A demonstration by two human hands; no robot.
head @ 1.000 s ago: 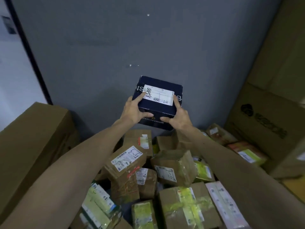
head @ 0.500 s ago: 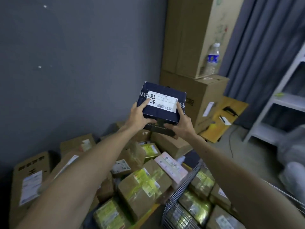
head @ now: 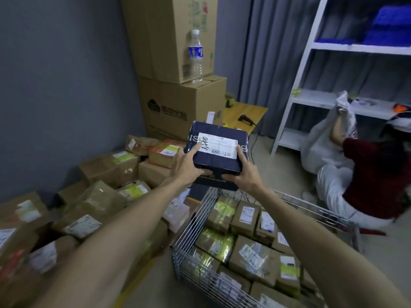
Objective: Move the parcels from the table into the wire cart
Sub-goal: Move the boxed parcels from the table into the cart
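A dark blue box (head: 218,162) with a white shipping label is held up at arm's length, above the far left corner of the wire cart (head: 195,221). My left hand (head: 189,165) grips its left side, thumb on the label. My right hand (head: 246,174) grips its right side and near edge. The cart holds several brown taped parcels (head: 251,247). More brown parcels (head: 106,196) lie heaped on the table to the left.
Large cardboard boxes (head: 178,103) are stacked against the grey wall, with a water bottle (head: 196,56) on one. A white shelf unit (head: 329,96) stands at the right. A person in a dark red top (head: 373,181) crouches there with a white sack.
My view has swung right from the parcel heap to the wire cart. Both hands carried the blue box rightward with it, now over the cart's corner.
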